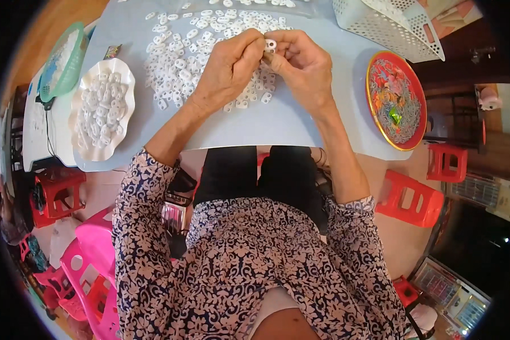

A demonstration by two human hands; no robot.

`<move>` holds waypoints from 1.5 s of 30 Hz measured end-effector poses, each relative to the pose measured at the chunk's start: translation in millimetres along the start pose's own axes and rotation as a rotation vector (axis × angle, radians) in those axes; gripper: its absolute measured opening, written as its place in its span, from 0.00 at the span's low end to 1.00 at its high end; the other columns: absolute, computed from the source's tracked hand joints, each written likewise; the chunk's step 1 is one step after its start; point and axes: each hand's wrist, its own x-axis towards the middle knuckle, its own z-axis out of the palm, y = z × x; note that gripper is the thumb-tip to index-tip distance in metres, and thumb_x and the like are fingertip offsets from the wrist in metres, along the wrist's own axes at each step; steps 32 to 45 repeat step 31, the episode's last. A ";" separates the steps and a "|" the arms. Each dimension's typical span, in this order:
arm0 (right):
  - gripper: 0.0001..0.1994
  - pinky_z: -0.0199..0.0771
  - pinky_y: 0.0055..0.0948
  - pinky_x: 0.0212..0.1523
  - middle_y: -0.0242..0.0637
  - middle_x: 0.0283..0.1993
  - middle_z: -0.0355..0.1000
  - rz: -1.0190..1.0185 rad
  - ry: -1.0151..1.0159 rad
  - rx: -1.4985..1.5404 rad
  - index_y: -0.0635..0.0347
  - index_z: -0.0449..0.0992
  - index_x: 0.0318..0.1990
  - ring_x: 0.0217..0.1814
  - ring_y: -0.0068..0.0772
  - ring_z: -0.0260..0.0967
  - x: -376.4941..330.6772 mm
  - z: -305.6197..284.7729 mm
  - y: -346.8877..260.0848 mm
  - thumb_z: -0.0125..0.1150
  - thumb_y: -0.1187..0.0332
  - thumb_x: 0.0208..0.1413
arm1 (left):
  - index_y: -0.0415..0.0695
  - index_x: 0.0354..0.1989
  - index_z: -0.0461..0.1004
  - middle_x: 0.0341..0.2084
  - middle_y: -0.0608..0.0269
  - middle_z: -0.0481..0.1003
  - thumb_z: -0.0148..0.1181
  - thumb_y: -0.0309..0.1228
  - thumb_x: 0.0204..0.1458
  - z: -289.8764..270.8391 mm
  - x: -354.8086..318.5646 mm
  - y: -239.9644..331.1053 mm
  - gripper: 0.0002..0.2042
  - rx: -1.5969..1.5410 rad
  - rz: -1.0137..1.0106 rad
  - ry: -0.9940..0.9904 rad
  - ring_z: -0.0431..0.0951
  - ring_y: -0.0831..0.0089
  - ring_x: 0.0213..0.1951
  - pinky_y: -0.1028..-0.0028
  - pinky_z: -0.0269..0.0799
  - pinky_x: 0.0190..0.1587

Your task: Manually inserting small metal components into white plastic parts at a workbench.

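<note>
My left hand [230,69] and my right hand [302,69] meet over the far middle of the table. Between my right thumb and fingers shows a small white oval plastic piece [271,45] with holes in it. My left fingers are pinched together against it; whether they hold a separate small part is hidden. Beneath and around both hands spreads a loose heap of the same white pieces [173,65]. To the left, a white scalloped dish [77,127] carries more white pieces. A red round tray [374,107] on the right holds many thin grey metal pins or screws.
The light blue table [289,127] ends just before my lap. A white perforated basket [374,25] stands at the far right, a green basket [76,59] at the far left. Red stools [416,198] and a pink chair [73,260] stand on the floor around me.
</note>
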 end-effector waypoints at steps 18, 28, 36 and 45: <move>0.10 0.68 0.13 0.29 0.24 0.27 0.67 0.017 -0.016 -0.017 0.67 0.73 0.42 0.27 0.11 0.63 1.2 -3.3 3.5 0.59 0.79 0.51 | 0.37 0.30 0.67 0.15 0.65 0.62 0.45 0.30 0.60 -2.1 3.0 -4.5 0.10 0.037 -0.051 -0.048 0.61 0.79 0.21 0.75 0.61 0.24; 0.12 0.71 0.14 0.30 0.29 0.30 0.72 0.044 -0.033 -0.001 0.67 0.71 0.45 0.30 0.13 0.68 2.6 -5.2 1.9 0.58 0.79 0.52 | 0.37 0.31 0.68 0.20 0.65 0.68 0.43 0.31 0.60 -4.8 4.4 -4.4 0.11 -0.061 -0.089 -0.100 0.66 0.79 0.26 0.77 0.65 0.30; 0.13 0.71 0.14 0.31 0.30 0.31 0.73 0.071 -0.021 0.037 0.67 0.71 0.46 0.30 0.14 0.68 2.1 -5.0 0.7 0.59 0.78 0.53 | 0.38 0.33 0.69 0.20 0.65 0.68 0.43 0.32 0.60 -3.7 3.7 -1.2 0.11 -0.105 -0.149 -0.068 0.69 0.79 0.27 0.78 0.67 0.33; 0.13 0.71 0.14 0.31 0.30 0.31 0.73 0.071 -0.021 0.037 0.67 0.71 0.46 0.30 0.14 0.68 2.1 -5.0 0.7 0.59 0.78 0.53 | 0.38 0.33 0.69 0.20 0.65 0.68 0.43 0.32 0.60 -3.7 3.7 -1.2 0.11 -0.105 -0.149 -0.068 0.69 0.79 0.27 0.78 0.67 0.33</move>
